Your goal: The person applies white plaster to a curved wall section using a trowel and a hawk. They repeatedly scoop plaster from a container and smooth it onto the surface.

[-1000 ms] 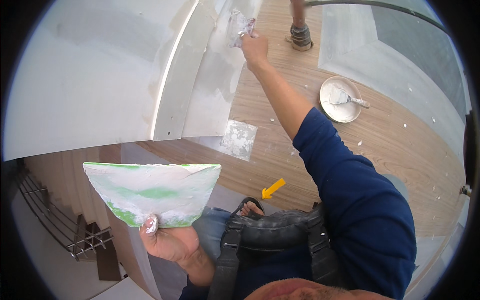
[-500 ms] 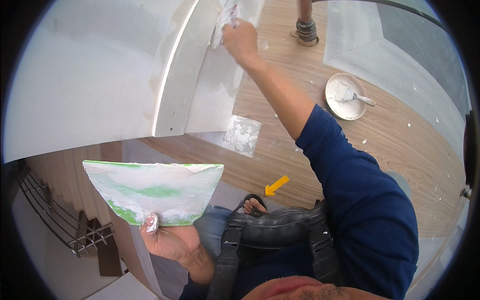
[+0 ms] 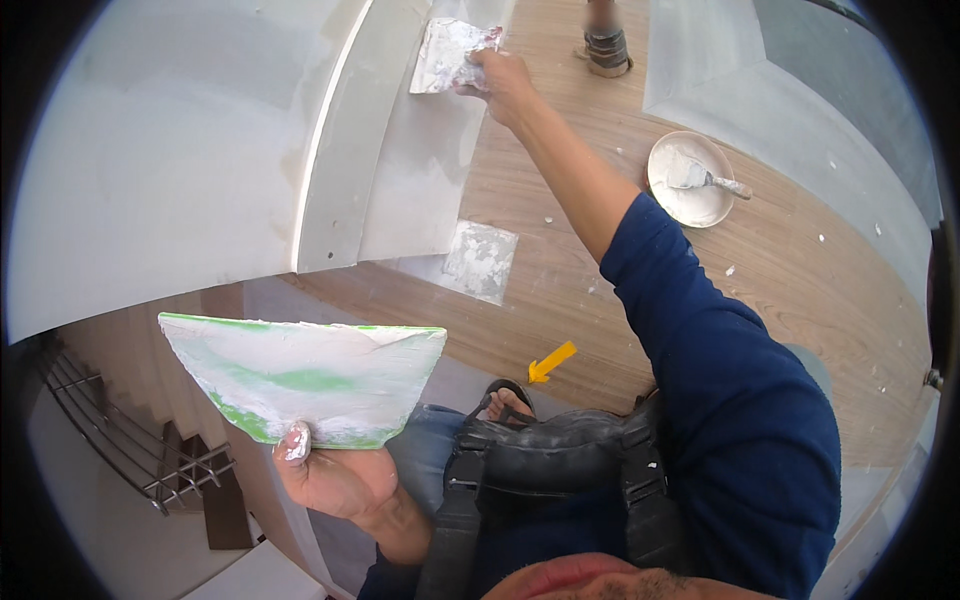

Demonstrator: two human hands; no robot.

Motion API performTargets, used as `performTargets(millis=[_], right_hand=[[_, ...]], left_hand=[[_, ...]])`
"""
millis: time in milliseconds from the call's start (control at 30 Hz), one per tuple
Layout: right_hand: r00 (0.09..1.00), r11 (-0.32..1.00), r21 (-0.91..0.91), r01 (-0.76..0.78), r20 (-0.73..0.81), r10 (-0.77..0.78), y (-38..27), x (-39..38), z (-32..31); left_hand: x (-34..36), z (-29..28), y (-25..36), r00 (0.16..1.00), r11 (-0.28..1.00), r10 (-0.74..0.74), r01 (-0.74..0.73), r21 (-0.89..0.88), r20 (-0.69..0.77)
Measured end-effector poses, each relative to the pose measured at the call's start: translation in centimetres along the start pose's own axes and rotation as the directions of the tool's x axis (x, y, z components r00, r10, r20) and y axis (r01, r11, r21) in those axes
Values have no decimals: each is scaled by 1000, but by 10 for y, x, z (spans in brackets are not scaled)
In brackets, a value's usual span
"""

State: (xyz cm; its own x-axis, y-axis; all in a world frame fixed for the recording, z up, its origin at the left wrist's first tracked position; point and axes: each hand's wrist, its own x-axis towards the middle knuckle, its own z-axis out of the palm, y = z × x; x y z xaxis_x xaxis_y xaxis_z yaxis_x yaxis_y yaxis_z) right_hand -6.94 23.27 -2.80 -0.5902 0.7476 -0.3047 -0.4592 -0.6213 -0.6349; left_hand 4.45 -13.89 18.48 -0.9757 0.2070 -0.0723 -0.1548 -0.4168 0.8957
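Observation:
My left hand [image 3: 340, 480] grips the lower edge of a green plastic plaster spreader [image 3: 310, 378], a wide trapezoid smeared with white filler, its thumb coated white. Stretched far forward, my right hand [image 3: 503, 85] is closed on a smaller filler-covered spreader [image 3: 452, 58]. That spreader is over the grey-white wall strip [image 3: 425, 160] beside the floor; whether it touches the surface I cannot tell. On the wooden floor right of my arm stands a round bowl [image 3: 690, 215] of white filler, with a putty knife [image 3: 728, 186] lying in it.
A white wall panel [image 3: 200, 140] fills the upper left. Below it, stairs [image 3: 130, 360] drop away past a metal railing [image 3: 110, 440]. A yellow arrow [image 3: 552, 361] marks the floor by my sandalled foot [image 3: 508, 402]. A wrapped post or leg [image 3: 606, 50] stands at the top.
The right-hand spreader has turned from edge-on to showing its broad face, and that hand has shifted slightly. The left hand and its spreader have barely moved.

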Motion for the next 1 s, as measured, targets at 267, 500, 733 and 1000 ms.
performTargets(millis=[267,500,733,1000], right_hand=[[985,980,-107,170,64,-163,2,-25,41],[975,946,-239,220,73,-208,42,-77,13],[950,952,-137,273,-118,-289,17,-11,0],[978,942,-263,208,63,-198,8,-33,21]], left_hand=[[-1,2,-3,999,1000,-22,22,11,37],[1,10,-7,998,999,-49,49,6,38],[-2,5,-1,1000,1000,0,0,1,23],[4,-5,-1,999,1000,28,-28,4,20]])
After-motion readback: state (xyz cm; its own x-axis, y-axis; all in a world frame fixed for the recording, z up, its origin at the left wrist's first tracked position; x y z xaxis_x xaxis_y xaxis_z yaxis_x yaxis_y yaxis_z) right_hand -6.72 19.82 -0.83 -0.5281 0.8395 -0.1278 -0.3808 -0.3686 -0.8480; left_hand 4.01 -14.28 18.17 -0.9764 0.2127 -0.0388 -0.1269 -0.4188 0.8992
